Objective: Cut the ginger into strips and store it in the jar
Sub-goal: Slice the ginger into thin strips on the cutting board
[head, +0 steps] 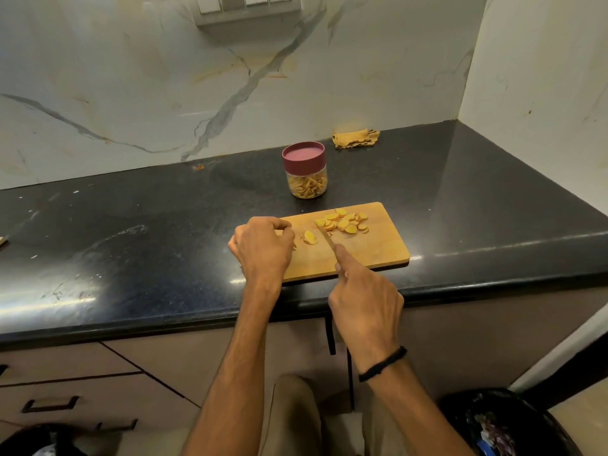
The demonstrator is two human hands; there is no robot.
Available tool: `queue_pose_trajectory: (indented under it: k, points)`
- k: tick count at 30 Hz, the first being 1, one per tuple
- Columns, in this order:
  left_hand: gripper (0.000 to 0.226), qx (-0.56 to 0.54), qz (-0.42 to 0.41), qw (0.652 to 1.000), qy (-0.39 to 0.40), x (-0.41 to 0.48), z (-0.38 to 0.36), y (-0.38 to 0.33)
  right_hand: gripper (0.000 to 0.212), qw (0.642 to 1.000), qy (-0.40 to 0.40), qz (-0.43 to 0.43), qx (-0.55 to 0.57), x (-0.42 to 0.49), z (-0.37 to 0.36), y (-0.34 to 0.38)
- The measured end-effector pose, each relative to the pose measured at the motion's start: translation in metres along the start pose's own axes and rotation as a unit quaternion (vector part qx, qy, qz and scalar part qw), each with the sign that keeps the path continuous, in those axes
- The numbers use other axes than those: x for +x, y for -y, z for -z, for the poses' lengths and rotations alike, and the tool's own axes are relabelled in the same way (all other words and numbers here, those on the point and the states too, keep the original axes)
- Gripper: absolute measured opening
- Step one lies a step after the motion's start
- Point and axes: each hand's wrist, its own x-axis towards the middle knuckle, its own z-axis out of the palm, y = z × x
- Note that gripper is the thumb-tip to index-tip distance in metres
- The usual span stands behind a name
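Note:
A wooden cutting board (371, 248) lies at the front edge of the black counter. Round yellow ginger slices (343, 221) are piled at its back. A small stack of slices (310, 237) lies next to my left hand (261, 246), whose curled fingers rest on the board's left end; I cannot tell if they pinch anything. My right hand (363, 301) grips a knife (326, 237), index finger along its spine, blade between the stack and the pile. Behind the board stands a clear jar (306, 184) with a maroon lid on, holding ginger strips.
A folded yellow cloth (355, 138) lies at the back of the counter (131, 232) near the marble wall. The counter turns a corner at the right. Drawers sit below the counter, and a dark bin (503, 422) stands on the floor at the lower right.

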Motion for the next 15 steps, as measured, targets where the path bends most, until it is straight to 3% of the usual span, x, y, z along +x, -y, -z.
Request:
queue_pose_trajectory:
  k: [7,15]
  points:
    - [0.037,-0.234,0.059,0.969,0.055,0.006,0.008,0.014,0.060,0.999,0.025,-0.005,-0.033,0.001,-0.019,0.010]
    - [0.042,-0.307,0.086,0.942,0.102,0.005,0.003,0.013,0.063,0.999,0.041,-0.001,-0.029,-0.006,-0.030,0.027]
